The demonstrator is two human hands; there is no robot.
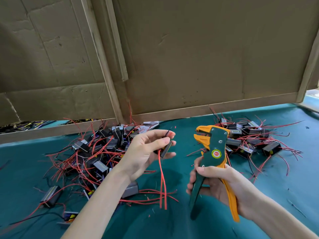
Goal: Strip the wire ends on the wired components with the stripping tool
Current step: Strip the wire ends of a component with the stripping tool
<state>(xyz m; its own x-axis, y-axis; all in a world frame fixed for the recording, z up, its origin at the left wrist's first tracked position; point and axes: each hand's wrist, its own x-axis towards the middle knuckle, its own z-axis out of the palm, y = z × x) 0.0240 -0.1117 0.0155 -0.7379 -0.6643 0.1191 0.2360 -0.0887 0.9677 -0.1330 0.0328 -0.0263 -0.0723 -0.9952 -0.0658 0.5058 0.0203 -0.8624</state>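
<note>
My left hand [146, 152] holds one small black wired component [166, 149] between thumb and fingers, above the green table. Its two red wires [162, 183] hang straight down from the hand, and a thin black wire sticks up past my fingertips. My right hand [222, 183] grips the handles of the green and orange stripping tool [214, 152], held upright with its orange jaws [202, 137] open and pointing left. The jaws are a short way to the right of the component and touch no wire.
A big pile of black components with red wires [96, 152] lies left of my left hand. A smaller pile [250, 137] lies behind the tool on the right. Cardboard walls [189, 57] stand along the back of the green table [284, 178].
</note>
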